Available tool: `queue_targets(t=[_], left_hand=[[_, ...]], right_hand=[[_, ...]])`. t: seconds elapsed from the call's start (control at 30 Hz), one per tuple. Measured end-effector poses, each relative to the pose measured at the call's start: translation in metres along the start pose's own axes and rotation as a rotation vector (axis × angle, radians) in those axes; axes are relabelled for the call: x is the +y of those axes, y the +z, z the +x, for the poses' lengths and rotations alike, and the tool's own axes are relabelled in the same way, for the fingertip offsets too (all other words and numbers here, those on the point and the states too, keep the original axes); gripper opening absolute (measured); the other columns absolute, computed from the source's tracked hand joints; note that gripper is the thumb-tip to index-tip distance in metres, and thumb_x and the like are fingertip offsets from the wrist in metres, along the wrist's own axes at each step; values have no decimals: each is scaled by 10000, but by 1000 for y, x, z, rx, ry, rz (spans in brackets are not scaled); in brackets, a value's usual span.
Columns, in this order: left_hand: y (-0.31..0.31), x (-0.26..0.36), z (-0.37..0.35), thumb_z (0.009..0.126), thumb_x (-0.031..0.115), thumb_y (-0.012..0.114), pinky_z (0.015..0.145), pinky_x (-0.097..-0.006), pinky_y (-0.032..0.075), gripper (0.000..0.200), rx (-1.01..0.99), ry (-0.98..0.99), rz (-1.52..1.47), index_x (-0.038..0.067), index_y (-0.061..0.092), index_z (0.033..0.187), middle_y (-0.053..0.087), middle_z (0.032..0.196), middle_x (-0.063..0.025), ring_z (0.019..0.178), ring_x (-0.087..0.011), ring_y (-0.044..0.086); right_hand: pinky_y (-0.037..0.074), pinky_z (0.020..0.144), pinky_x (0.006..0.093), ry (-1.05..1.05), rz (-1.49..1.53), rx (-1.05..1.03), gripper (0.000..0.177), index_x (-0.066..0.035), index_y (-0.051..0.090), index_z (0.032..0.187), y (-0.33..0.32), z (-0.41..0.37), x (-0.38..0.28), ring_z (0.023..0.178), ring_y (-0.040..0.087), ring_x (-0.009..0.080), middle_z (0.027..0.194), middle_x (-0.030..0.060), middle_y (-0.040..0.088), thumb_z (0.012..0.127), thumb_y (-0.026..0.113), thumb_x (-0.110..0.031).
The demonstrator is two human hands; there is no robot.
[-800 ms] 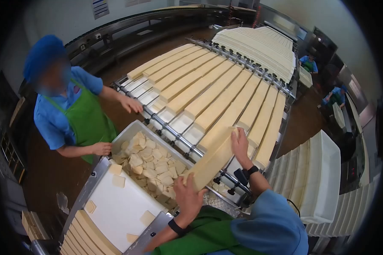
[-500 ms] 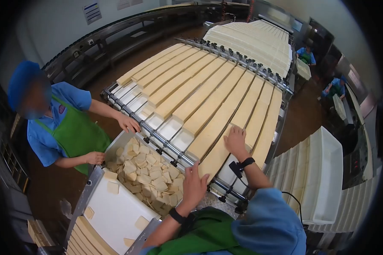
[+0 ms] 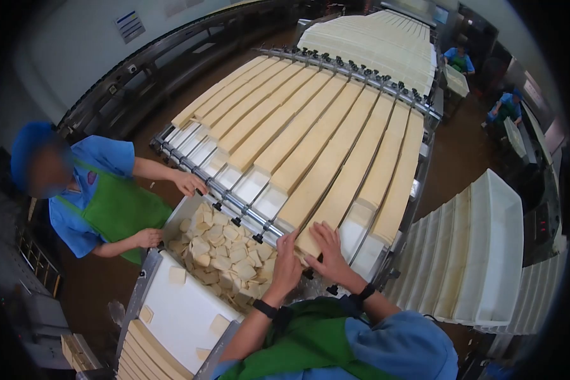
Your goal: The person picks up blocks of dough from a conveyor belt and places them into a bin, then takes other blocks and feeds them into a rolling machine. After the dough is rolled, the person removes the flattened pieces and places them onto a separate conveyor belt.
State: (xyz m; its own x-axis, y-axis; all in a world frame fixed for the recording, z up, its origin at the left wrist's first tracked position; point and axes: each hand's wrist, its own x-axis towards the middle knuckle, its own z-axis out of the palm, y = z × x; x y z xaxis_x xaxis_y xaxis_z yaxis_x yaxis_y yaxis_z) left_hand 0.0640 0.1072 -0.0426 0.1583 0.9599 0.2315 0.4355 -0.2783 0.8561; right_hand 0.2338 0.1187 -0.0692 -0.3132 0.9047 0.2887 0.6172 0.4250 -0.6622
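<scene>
Long rows of thin pale slices (image 3: 323,152) lie side by side on a sloped white conveyor (image 3: 256,191), parted by thin metal rods. At the near end of one row my left hand (image 3: 287,265) presses its left side, fingers close to the front bar. My right hand (image 3: 329,252) lies over the same row's end, its fingers spread on the slices. Between them the hands hold this row end. Below the bar, a white bin (image 3: 178,214) contains many loose square slices (image 3: 225,253).
A co-worker (image 3: 107,196) stands at the left, one hand on the bar, the other at the bin. Stacked white trays (image 3: 468,253) stand at the right. A white surface (image 3: 183,304) with more slice rows is at the lower left. Two people work in the right background.
My right hand has moved down and left from farther up the rows to the near row end, beside my left hand. The camera view has shifted slightly.
</scene>
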Motion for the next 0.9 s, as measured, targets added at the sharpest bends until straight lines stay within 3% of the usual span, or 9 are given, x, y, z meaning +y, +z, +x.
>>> queue_targets(t=[0.17,0.3,0.33,0.43,0.47,0.57,0.67,0.77,0.9], left_hand=[[-5,-6,-4,728,-136,392,1104,-417,343,739,15,-53,-78,11,368,1452,419,1318,-238,1246,-409,442],[-10,-40,-36,725,-138,421,1071,-399,387,677,359,-364,-322,18,438,1384,469,1267,-197,1216,-368,480],[-20,-53,-44,748,-124,457,1053,-407,407,650,408,-330,-155,38,441,1377,455,1294,-197,1206,-360,496],[-45,-70,-63,777,-63,522,1042,-418,415,641,444,-488,205,58,426,1399,430,1329,-214,1216,-375,492],[-54,-72,-69,795,25,608,1041,-440,411,650,379,-697,170,66,410,1413,402,1354,-240,1238,-410,471],[-64,-98,-99,797,96,666,1055,-451,398,649,330,-759,307,59,430,1401,410,1343,-256,1240,-442,454],[-69,-111,-123,816,88,669,1079,-478,376,587,367,-701,403,54,472,1368,432,1334,-265,1272,-453,429],[-68,-100,-147,837,64,653,1096,-502,354,525,432,-522,733,45,502,1339,460,1327,-258,1317,-445,404],[-50,-93,-165,856,69,636,1126,-536,312,458,258,-286,808,39,530,1301,485,1324,-229,1362,-423,375]], right_hand=[[131,1155,644,-41,-217,34,723,-123,440,1461,-5,10,-10,1393,327,371,1429,163,426,824,725,-313],[151,1143,667,-180,-335,95,657,-167,489,1426,0,5,-5,1374,364,340,1397,129,457,820,732,-241],[155,1143,668,-187,-334,99,649,-169,497,1418,3,5,-3,1372,369,336,1394,123,461,817,736,-227],[166,1142,659,-168,-356,83,681,-152,501,1410,4,5,-5,1367,380,332,1386,115,471,786,764,-221],[169,1142,654,-155,-368,74,700,-142,499,1410,4,6,-6,1365,383,331,1384,113,474,772,776,-226],[177,1141,636,-44,-301,86,746,-102,492,1405,7,4,-4,1367,383,326,1380,116,481,746,792,-278],[192,1128,620,-52,-304,98,776,-71,494,1392,7,1,-1,1364,387,320,1369,120,492,726,798,-328],[198,1122,609,-70,-283,118,751,-64,509,1375,8,1,2,1353,396,318,1365,125,494,734,794,-333],[199,1123,594,-78,-276,135,717,-56,527,1355,10,2,6,1336,408,320,1356,128,498,748,786,-336]])
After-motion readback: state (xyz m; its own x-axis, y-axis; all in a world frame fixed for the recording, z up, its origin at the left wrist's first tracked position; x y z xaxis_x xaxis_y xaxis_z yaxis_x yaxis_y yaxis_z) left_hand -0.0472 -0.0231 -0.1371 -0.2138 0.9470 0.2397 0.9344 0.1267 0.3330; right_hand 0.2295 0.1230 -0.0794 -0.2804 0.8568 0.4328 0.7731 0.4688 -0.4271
